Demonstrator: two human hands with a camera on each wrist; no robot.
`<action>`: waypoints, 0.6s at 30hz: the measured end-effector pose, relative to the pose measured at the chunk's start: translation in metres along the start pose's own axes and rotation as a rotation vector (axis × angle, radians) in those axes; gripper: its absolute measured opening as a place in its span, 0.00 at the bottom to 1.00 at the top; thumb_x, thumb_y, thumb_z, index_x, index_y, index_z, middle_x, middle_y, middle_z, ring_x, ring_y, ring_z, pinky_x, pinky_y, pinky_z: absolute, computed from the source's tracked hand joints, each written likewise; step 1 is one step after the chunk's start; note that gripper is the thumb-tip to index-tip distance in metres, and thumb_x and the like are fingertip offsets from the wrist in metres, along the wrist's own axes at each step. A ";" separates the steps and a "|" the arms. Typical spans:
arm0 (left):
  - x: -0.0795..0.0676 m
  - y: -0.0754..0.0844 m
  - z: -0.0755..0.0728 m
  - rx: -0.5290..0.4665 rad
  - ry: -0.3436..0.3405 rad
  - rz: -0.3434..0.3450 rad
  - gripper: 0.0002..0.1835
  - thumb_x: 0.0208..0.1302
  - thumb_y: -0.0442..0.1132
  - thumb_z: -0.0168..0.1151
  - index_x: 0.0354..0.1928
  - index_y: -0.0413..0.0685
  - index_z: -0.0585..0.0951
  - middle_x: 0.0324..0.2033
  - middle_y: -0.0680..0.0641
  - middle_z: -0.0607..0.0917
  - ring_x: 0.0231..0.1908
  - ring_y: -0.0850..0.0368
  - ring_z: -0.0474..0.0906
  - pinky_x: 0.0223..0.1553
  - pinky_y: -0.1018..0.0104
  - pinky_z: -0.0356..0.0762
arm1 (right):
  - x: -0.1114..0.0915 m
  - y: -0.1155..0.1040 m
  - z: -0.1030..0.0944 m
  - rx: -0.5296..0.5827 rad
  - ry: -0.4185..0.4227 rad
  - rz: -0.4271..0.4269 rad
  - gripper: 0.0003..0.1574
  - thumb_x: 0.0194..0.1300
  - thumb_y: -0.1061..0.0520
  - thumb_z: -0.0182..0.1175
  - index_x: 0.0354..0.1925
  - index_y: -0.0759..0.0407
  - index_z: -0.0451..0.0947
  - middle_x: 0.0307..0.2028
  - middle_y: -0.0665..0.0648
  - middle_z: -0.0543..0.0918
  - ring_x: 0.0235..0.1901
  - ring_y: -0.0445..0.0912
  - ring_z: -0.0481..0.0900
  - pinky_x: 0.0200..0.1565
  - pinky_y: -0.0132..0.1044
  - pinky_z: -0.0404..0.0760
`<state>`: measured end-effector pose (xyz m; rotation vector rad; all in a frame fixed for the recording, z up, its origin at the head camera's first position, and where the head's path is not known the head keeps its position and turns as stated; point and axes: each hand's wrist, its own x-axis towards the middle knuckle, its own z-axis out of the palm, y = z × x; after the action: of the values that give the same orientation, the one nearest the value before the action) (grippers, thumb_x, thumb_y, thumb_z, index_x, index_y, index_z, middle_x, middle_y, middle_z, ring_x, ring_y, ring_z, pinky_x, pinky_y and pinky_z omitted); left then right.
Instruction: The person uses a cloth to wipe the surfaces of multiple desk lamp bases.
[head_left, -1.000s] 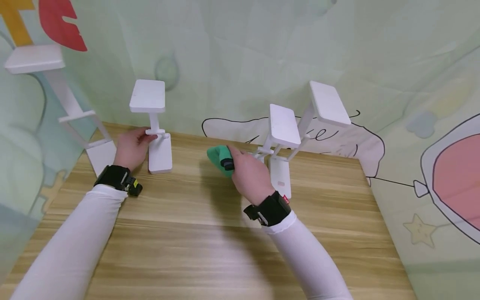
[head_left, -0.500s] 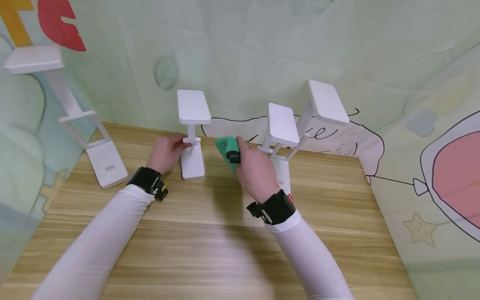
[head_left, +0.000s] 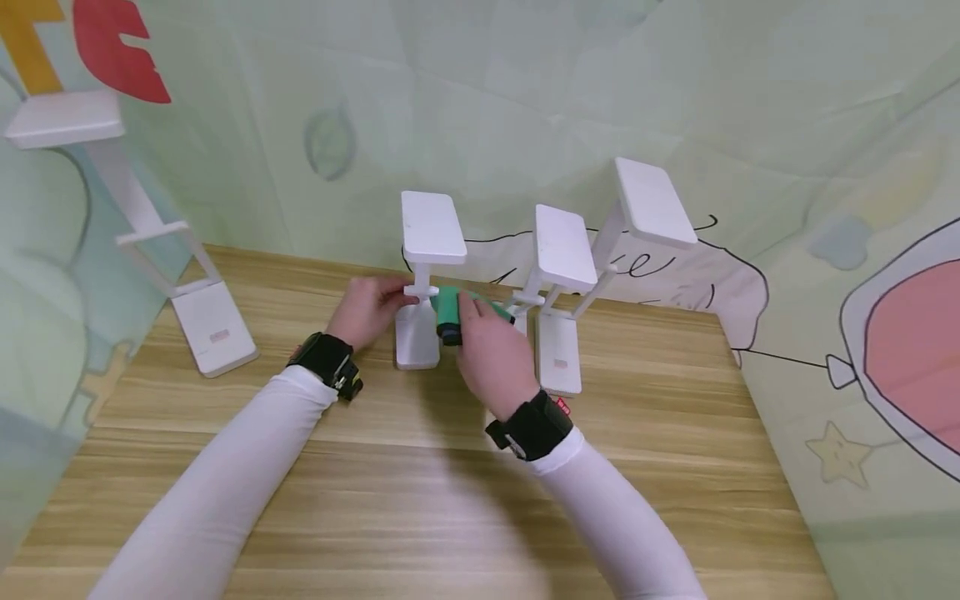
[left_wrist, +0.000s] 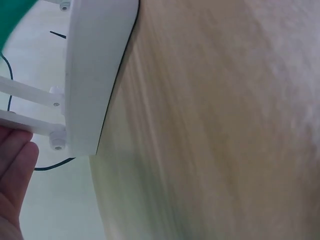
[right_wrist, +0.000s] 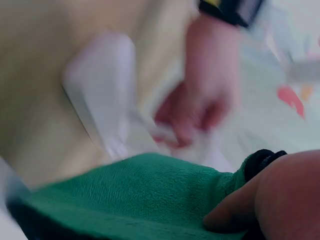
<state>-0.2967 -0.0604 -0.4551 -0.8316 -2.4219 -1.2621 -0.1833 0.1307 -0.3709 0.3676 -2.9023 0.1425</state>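
Observation:
My left hand (head_left: 367,311) pinches the thin folding arm of a white desk lamp (head_left: 432,227), whose base (head_left: 417,346) stands on the table. In the left wrist view, fingertips (left_wrist: 20,142) hold one arm strut beside the lamp's base (left_wrist: 95,65). My right hand (head_left: 497,360) grips a folded green cloth (head_left: 448,310) with a dark edge, just right of that lamp's arm. Seen from the right wrist, the fuzzy cloth (right_wrist: 135,190) lies under the right thumb, with the left hand (right_wrist: 202,95) blurred behind it.
Two more white lamps, a shorter one (head_left: 566,247) and a taller one (head_left: 656,202), stand close to the right. Another tall lamp (head_left: 66,119) stands at the far left. A printed fabric backdrop (head_left: 480,108) rises behind the wooden table (head_left: 360,517).
The left hand has moved the lamp rightward along the table, toward the right-hand lamps. The right hand shifted slightly with the cloth, which is now beside the lamp's arm.

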 end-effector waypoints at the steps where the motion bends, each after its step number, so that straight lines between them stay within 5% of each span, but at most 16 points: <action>1: 0.000 0.000 -0.001 0.008 -0.003 0.000 0.09 0.62 0.36 0.70 0.43 0.44 0.88 0.37 0.46 0.89 0.33 0.58 0.81 0.34 0.56 0.82 | -0.003 -0.004 0.008 -0.008 -0.013 -0.035 0.39 0.57 0.66 0.65 0.67 0.64 0.67 0.57 0.62 0.79 0.47 0.51 0.80 0.37 0.45 0.86; 6: 0.005 -0.001 -0.006 0.034 -0.047 0.006 0.10 0.61 0.38 0.70 0.44 0.44 0.88 0.36 0.46 0.89 0.32 0.59 0.81 0.32 0.58 0.80 | -0.020 -0.023 0.048 -0.038 -0.124 -0.224 0.34 0.62 0.64 0.62 0.66 0.61 0.70 0.61 0.61 0.77 0.58 0.52 0.74 0.47 0.44 0.83; 10: 0.009 -0.002 -0.009 0.013 -0.123 0.005 0.09 0.63 0.33 0.68 0.44 0.42 0.87 0.34 0.47 0.89 0.30 0.59 0.82 0.30 0.60 0.80 | -0.024 -0.029 0.062 -0.023 -0.202 -0.280 0.34 0.64 0.63 0.61 0.68 0.59 0.68 0.65 0.61 0.72 0.64 0.55 0.67 0.55 0.44 0.78; 18: 0.014 0.000 -0.016 0.016 -0.219 0.011 0.11 0.65 0.27 0.62 0.46 0.41 0.86 0.34 0.48 0.89 0.32 0.60 0.84 0.26 0.64 0.77 | 0.009 -0.019 0.073 0.093 -0.275 -0.347 0.38 0.65 0.58 0.62 0.71 0.55 0.65 0.69 0.57 0.68 0.70 0.53 0.57 0.60 0.45 0.74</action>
<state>-0.3083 -0.0684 -0.4392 -1.0251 -2.5871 -1.2021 -0.2014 0.1019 -0.4384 0.9676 -3.0426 0.1833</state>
